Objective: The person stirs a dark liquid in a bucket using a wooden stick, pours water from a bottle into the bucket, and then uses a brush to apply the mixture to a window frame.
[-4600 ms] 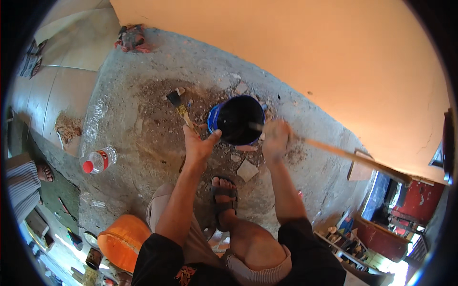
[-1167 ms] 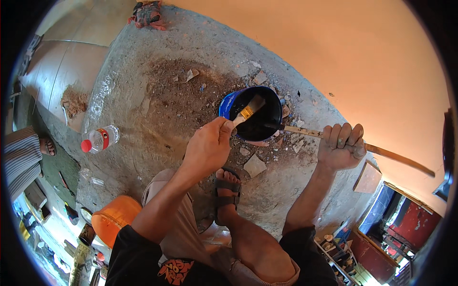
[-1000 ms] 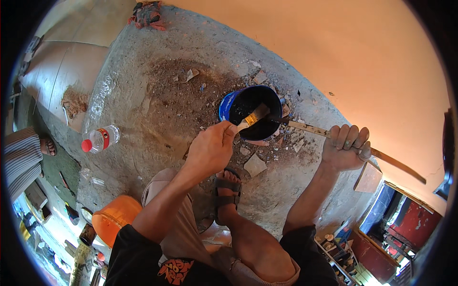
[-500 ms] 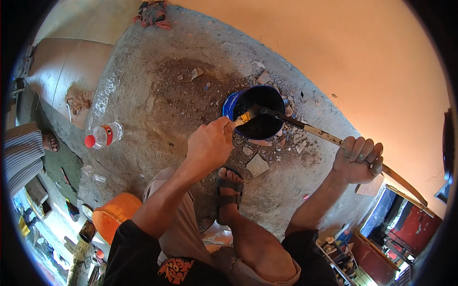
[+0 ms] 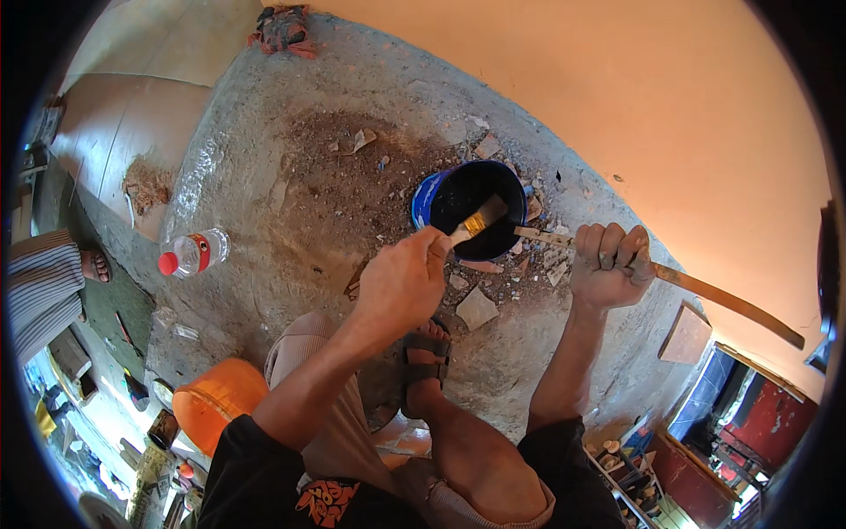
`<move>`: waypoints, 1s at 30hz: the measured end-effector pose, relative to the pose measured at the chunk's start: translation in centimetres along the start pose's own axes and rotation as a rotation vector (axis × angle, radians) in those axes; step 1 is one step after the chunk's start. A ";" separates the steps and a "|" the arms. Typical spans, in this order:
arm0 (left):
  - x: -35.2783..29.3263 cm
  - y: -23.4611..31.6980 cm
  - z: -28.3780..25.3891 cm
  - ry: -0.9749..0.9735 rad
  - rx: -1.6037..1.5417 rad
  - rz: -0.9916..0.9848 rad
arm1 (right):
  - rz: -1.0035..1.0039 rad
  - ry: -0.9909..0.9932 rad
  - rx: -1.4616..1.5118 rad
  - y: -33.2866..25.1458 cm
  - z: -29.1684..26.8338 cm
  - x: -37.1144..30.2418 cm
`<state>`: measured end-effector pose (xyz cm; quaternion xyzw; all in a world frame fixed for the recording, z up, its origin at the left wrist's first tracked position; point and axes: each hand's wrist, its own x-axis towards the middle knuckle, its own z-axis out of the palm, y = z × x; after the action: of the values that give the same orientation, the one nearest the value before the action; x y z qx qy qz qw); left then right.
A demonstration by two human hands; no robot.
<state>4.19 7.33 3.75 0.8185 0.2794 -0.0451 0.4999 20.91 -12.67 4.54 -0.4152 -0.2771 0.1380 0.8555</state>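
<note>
Left hand (image 5: 401,278): clenched, yours, grasping the pale handle of one paintbrush (image 5: 476,220), yellow-banded, bristles aimed far and right over the mouth of one blue bucket (image 5: 425,201). Right hand (image 5: 610,266): fist wrapped firmly round one long wooden stick (image 5: 731,300), slightly curved, its longer visible part running right and near from your fist along the orange wall (image 5: 634,97), its left end crossing the bucket's right rim and lost against the dark inside. Step in hand, by judgement: working the brush against the stick's end within the bucket; whether bristles and wood touch cannot be told, nor can the bucket's contents. Next move, if another stroke is wanted: probably calls for you to steady the stick on the right, bring its end under the bristles and draw the brush along it, keeping both over the bucket. Position of bucket relative to grip: far and right of your left hand, just beyond it; left and slightly far of your right hand, with a short run of stick between. Setting: rubble (image 5: 335,203) on the left, one pale tile shard (image 5: 477,308) just on the near side, your sandalled foot (image 5: 427,357) nearer again.
</note>
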 end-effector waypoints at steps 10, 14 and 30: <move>0.7 -0.7 1.3 -0.056 0.035 -0.059 | -0.084 0.020 0.118 -1.8 1.4 0.4; 1.1 -0.8 1.4 -0.080 0.098 -0.071 | -0.084 0.029 0.069 -2.6 1.3 0.1; 1.8 -0.8 1.0 -0.045 0.219 -0.027 | -0.103 -0.036 0.024 -6.6 2.8 -0.3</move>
<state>5.47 7.51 2.03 0.8630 0.2727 -0.1004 0.4131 19.08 -15.11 11.00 -0.3876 -0.3117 0.1046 0.8612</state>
